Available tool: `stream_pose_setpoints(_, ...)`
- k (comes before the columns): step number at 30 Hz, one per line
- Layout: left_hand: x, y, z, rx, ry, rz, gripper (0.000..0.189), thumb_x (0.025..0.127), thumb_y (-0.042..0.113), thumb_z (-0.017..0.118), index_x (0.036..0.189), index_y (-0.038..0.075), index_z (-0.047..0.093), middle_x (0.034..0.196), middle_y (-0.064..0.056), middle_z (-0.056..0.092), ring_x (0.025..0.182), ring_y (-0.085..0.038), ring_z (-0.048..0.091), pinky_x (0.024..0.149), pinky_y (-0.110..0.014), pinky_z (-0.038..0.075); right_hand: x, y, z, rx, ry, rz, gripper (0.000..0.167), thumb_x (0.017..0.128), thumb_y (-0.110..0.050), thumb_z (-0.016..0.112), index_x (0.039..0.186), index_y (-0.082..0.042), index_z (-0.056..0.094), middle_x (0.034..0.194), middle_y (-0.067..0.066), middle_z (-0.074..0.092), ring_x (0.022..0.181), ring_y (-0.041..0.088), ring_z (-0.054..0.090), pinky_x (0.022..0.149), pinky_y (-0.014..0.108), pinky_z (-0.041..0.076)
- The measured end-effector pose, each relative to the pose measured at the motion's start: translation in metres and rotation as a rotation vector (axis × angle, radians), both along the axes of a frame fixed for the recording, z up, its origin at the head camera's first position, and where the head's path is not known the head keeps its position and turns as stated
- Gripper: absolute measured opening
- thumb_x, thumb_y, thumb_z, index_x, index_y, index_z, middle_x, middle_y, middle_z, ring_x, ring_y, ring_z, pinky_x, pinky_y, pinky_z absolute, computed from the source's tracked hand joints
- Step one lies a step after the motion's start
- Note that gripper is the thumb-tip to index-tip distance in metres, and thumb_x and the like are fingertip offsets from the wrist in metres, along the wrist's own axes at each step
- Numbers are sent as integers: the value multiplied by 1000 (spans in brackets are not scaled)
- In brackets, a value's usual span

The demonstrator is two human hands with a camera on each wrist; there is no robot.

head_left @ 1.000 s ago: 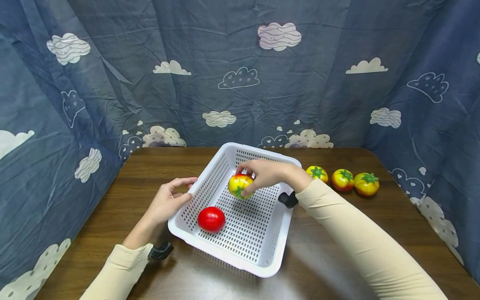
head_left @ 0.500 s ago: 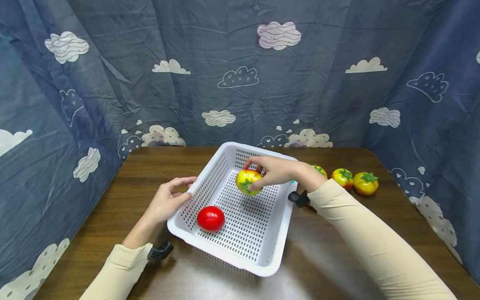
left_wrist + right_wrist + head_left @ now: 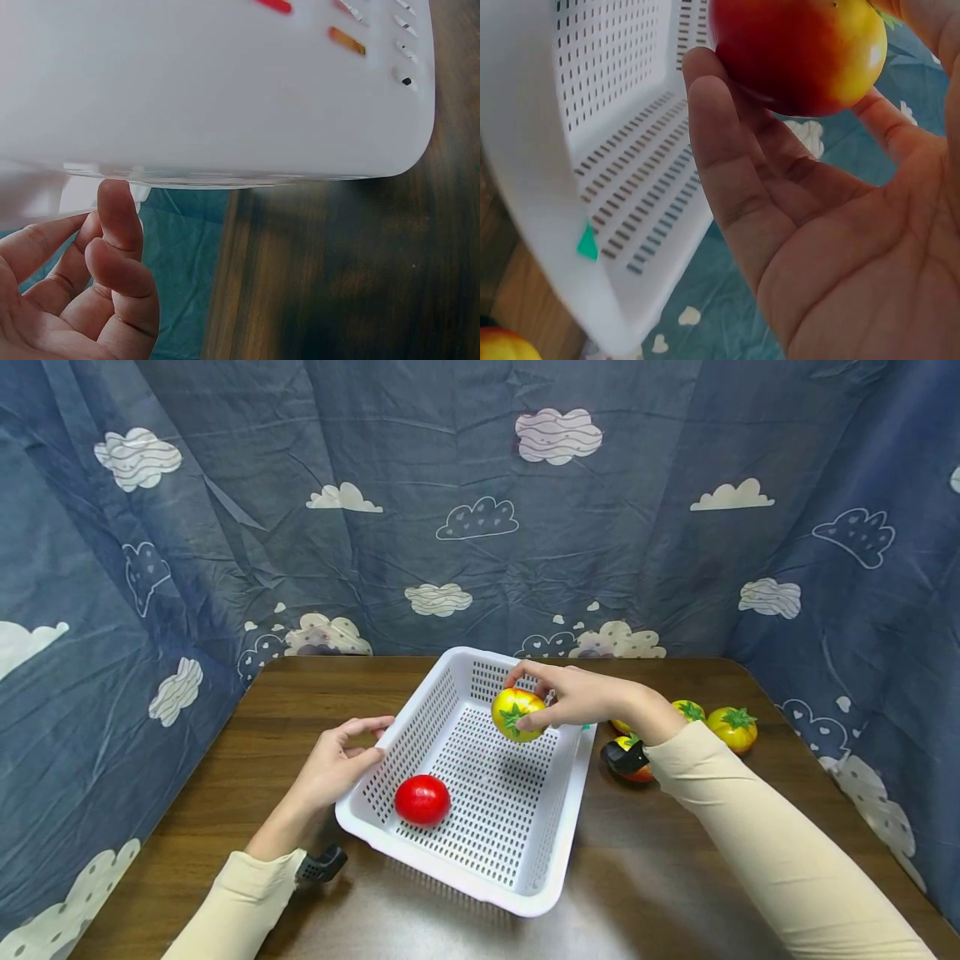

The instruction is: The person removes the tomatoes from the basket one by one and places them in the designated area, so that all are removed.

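Observation:
In the head view, my right hand point(image 3: 581, 697) holds a yellow-and-red tomato point(image 3: 516, 714) between thumb and fingers, raised above the far right part of a white perforated basket point(image 3: 450, 881). Its green leafy top faces the camera; the right wrist view shows the red and yellow side of the tomato point(image 3: 802, 52) against the fingertips. My left hand point(image 3: 339, 760) grips the basket's left rim with thumb and fingers; in the left wrist view the fingers point(image 3: 120, 221) are at the rim. A plain red tomato point(image 3: 422, 800) lies on the basket floor, near its left corner.
Several more yellow-and-red tomatoes lie on the wooden table point(image 3: 300, 693) right of the basket. One tomato point(image 3: 732, 729) is farthest right; another point(image 3: 637, 770) is partly behind the right wrist's black camera point(image 3: 622, 757). A blue cloud-print cloth point(image 3: 480, 568) hangs behind.
My right hand has lifted the tomato and moved it rightward, towards the basket's right side. The left hand, basket and red tomato have stayed in place.

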State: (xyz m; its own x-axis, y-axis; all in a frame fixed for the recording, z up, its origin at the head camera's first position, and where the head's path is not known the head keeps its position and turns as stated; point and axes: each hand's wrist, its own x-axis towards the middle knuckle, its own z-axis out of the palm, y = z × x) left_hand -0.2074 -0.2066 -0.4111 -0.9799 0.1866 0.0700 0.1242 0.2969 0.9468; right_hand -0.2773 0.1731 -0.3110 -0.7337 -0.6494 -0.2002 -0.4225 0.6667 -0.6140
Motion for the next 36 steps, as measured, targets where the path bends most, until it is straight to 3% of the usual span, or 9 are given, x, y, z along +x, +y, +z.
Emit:
stream_pose_setpoints(5, 0, 0, 0, -10, 3, -3, 47, 100, 3, 65, 146, 4, 64, 127, -24, 58, 87, -30, 80, 76, -42, 69, 2, 14, 1, -39, -29, -15, 58, 98, -33, 77, 147, -23, 48, 118, 14, 72, 104, 26, 70, 84, 35, 64)
stream_pose_setpoints(14, -1, 2, -2, -12, -4, -2, 47, 100, 4, 65, 147, 5, 64, 129, -24, 59, 90, -32, 81, 77, -44, 69, 8, 40, 5, -43, 42, -63, 54, 98, -38, 77, 144, -24, 52, 121, 6, 70, 114, 24, 67, 97, 38, 60)
stream_pose_setpoints(23, -2, 3, -4, -17, 14, -15, 46, 99, 2, 65, 145, 4, 65, 127, -23, 58, 84, -30, 80, 76, -40, 69, 16, 70, 11, -128, 22, -139, 55, 99, -29, 75, 145, -15, 50, 127, 13, 66, 105, 26, 68, 86, 32, 64)
stream_pose_setpoints(36, -1, -1, -2, -25, 6, 3, 46, 99, 2, 64, 145, 4, 65, 130, -25, 58, 85, -29, 80, 75, -39, 69, 22, 110, 8, -139, 20, -246, 54, 101, -33, 71, 147, -19, 46, 124, 14, 67, 101, 28, 68, 85, 35, 62)
